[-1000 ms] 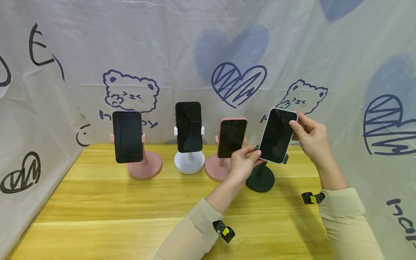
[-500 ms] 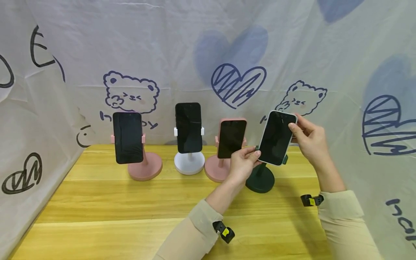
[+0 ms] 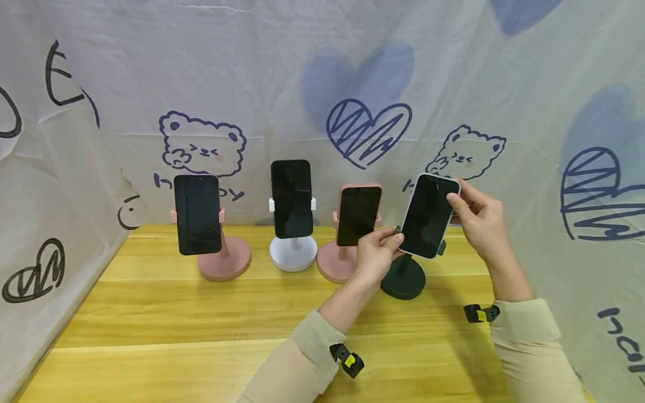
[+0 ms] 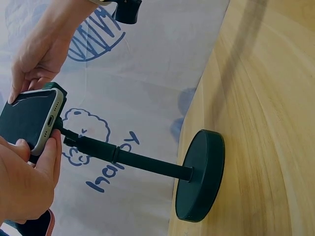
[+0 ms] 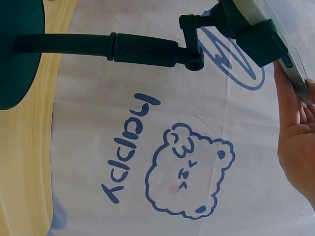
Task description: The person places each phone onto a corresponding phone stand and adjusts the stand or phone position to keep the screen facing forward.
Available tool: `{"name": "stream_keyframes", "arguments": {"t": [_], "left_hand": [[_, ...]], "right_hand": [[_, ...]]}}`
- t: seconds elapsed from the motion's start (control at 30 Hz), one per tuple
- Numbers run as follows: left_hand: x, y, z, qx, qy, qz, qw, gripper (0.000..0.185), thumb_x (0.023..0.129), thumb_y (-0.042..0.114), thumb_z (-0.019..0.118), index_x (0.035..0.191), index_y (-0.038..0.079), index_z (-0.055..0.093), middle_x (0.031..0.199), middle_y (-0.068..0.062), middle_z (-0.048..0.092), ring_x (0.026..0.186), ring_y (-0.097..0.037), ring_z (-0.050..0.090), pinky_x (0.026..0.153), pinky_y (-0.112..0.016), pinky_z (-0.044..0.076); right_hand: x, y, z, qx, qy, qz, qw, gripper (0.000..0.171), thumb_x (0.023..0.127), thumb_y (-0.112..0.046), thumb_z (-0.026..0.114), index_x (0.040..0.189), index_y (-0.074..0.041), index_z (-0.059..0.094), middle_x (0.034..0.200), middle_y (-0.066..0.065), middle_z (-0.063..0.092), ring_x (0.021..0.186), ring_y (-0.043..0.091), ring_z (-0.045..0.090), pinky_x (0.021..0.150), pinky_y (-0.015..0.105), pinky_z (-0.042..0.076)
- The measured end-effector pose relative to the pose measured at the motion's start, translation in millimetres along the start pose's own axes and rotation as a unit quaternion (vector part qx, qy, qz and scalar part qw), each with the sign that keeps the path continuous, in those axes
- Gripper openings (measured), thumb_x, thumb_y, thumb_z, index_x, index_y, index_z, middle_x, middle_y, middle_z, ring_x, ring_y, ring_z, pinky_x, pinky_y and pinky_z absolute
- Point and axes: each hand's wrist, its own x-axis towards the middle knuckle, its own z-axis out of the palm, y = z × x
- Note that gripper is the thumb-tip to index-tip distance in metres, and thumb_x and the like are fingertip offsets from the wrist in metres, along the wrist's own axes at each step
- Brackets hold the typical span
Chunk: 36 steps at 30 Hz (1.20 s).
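Toward the right end of the tabletop's back edge, a white-cased phone (image 3: 428, 215) is sitting in the clamp of a dark green stand (image 3: 403, 275), its long axis running upward and tilting to the right, screen facing the person. Both hands are meeting on it from opposite ends. The left hand (image 3: 374, 253) is coming from below and to the left, thumb and fingers pinching the phone's lower corner; the left wrist view is showing the thumb (image 4: 50, 155) lying against the phone's bottom end. The right hand (image 3: 476, 218) is reaching in from the right, fingertips curling onto the top right corner, palm behind the edge. The stand's round base is resting flat on the tabletop (image 3: 201, 313).
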Motion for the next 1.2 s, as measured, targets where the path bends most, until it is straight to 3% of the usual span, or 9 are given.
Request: {"name": "stream_keyframes", "arguments": {"t": [0.27,0.7,1.2], "left_hand": [[-0.2,0.0,0.2,0.01,0.003,0.002,0.9999,0.032,0.097,0.012,0.065,0.127,0.002,0.067,0.119,-0.013,0.073,0.112,-0.021,0.071,0.095,-0.036,0.059],[2.0,-3.2,-0.8,0.047,0.014,0.009,0.9987,0.032,0.097,0.017,0.066,0.127,0.007,0.069,0.12,-0.009,0.073,0.112,-0.019,0.07,0.095,-0.036,0.06],[1.7,-2.8,-3.0,0.08,0.006,0.034,0.9962,0.031,0.097,0.018,0.066,0.126,0.006,0.069,0.118,-0.008,0.074,0.103,-0.012,0.071,0.087,-0.03,0.062]], "right_hand": [[-2.2,1.6,1.4,0.027,0.002,-0.002,1.0,0.05,0.099,-0.013,0.064,0.145,0.003,0.05,0.094,-0.023,0.07,0.074,-0.005,0.067,0.064,0.014,0.059],[-5.9,3.8,3.3,-0.015,0.005,0.002,1.0,0.051,0.1,-0.019,0.062,0.147,-0.004,0.049,0.098,-0.03,0.065,0.075,-0.008,0.065,0.066,0.013,0.058],[-9.0,8.5,3.1,0.008,0.002,0.005,1.0,0.049,0.1,-0.015,0.062,0.146,-0.001,0.05,0.094,-0.025,0.068,0.076,-0.007,0.068,0.066,0.016,0.059]]}}
